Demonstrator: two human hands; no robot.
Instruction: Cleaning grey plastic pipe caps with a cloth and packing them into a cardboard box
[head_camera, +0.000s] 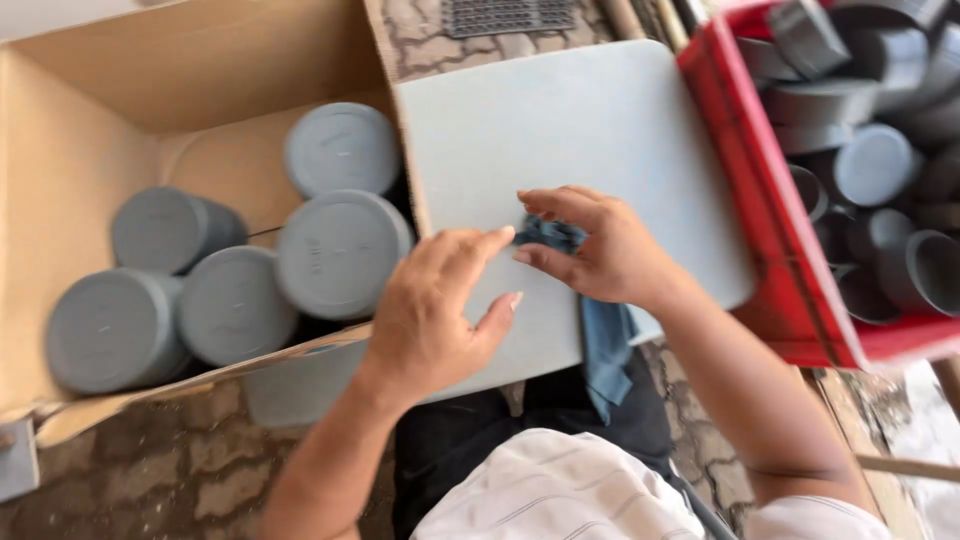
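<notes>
1. One blue cloth (600, 330) lies on a pale grey board (560, 130). Part of it hangs down over the board's near edge.
2. The right hand (600, 250) pinches the top of the cloth between thumb and fingers.
3. The left hand (435, 310) rests just beside it on the board. Its fingers are loose and hold nothing. Its fingertips come close to the right hand.
4. The board sits across the person's lap, above dark trousers and a white striped shirt.
5. On the left stands one cardboard box (120, 100). Five round grey caps (340, 255) lie inside it, packed close together.
6. On the right stands one red crate (770, 220). It holds many grey pipe pieces (870, 165), too jumbled to count.
7. Brown paving stones (170, 460) show under it all.
</notes>
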